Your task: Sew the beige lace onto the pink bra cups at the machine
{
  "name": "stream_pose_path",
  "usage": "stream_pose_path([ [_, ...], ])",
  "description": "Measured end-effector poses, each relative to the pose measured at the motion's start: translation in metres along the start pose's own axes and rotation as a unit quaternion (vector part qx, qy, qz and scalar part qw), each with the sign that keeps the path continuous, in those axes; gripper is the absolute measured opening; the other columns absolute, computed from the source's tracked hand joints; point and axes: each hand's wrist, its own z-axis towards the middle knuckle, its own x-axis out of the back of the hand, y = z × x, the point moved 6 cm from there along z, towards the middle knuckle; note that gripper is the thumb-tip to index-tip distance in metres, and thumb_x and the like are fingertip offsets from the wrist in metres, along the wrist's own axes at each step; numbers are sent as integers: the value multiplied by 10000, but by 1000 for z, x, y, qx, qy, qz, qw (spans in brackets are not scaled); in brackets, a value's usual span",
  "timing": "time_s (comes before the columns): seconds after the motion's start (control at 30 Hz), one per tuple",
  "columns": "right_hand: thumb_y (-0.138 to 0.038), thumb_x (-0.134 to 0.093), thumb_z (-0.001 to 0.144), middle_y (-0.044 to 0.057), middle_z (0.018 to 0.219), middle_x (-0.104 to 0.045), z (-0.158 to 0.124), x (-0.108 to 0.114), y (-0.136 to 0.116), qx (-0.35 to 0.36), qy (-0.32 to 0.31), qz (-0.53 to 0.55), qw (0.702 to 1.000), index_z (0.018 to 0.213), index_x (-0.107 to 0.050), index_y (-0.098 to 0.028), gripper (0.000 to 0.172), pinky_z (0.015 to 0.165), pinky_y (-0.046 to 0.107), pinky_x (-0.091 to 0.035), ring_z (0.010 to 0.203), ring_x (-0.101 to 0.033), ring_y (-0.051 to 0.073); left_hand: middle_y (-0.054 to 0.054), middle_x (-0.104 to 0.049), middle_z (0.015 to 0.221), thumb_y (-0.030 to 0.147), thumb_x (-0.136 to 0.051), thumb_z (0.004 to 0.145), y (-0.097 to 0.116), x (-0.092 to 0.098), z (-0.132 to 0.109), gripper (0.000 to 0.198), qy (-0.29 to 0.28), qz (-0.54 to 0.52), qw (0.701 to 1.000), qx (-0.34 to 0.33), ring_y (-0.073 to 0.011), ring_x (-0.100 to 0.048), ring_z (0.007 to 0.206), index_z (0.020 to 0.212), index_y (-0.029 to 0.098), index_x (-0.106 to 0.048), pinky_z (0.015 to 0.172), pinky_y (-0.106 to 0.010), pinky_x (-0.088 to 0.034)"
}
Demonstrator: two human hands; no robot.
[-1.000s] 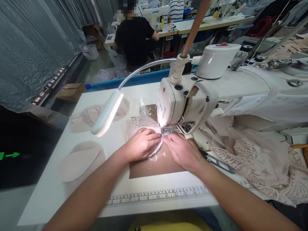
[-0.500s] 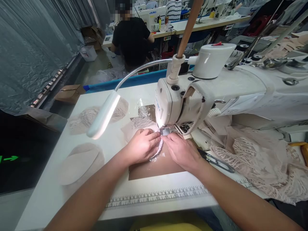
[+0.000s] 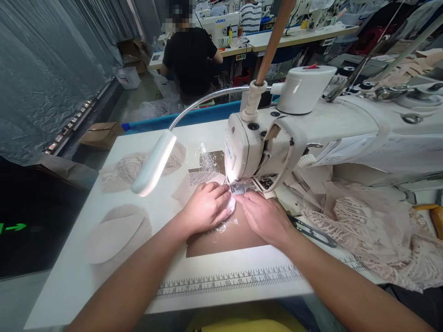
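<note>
A pale pink lace fabric piece (image 3: 183, 188) lies under the needle area of a white sewing machine (image 3: 242, 150). My left hand (image 3: 208, 206) is closed on this fabric, its fingers bent together just left of the presser foot. From the other side, my right hand (image 3: 262, 213) pinches the edge of the fabric close to the foot, fingertips pointing left. Between the hands a curved whitish edge of the piece shows; the rest is hidden under my left fingers. Beneath both hands is a brown sheet (image 3: 221, 242) on the machine bed.
A lit lamp (image 3: 154, 163) on a bendable neck hangs at left. Sheer cut pieces (image 3: 117, 235) lie on the white table (image 3: 69, 276). Black scissors or a similar tool (image 3: 313, 230) and heaped lace fabric (image 3: 374, 226) are at right. A printed ruler (image 3: 228, 282) runs along the front. A person (image 3: 189, 60) sits ahead.
The fabric between my hands has shifted slightly, and less of its curved white edge shows. Both hands stay close to the presser foot. The whole view has moved a little.
</note>
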Motion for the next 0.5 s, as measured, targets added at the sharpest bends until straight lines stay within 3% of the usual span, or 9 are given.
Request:
stream_pose_path([
  [0.27,-111,-427,882,41,797,-631,-5,1,-4,52,-18,5,998,1051,-689,-193,322,640,269,-352,753,-539,163,-85,-625,1214,313,-425,944,5,3,-3,302,6,-33,999,-28,-242,-520,1081,1123,172,-624,898,-403,-415],
  [0.5,-74,-432,848,42,802,-645,-1,-1,-4,27,-20,-31,999,1079,-678,-190,356,602,281,-326,720,-537,166,-117,-628,1206,313,-415,944,2,2,-1,326,21,-43,999,-17,-252,-532,1073,1153,169,-620,884,-417,-437],
])
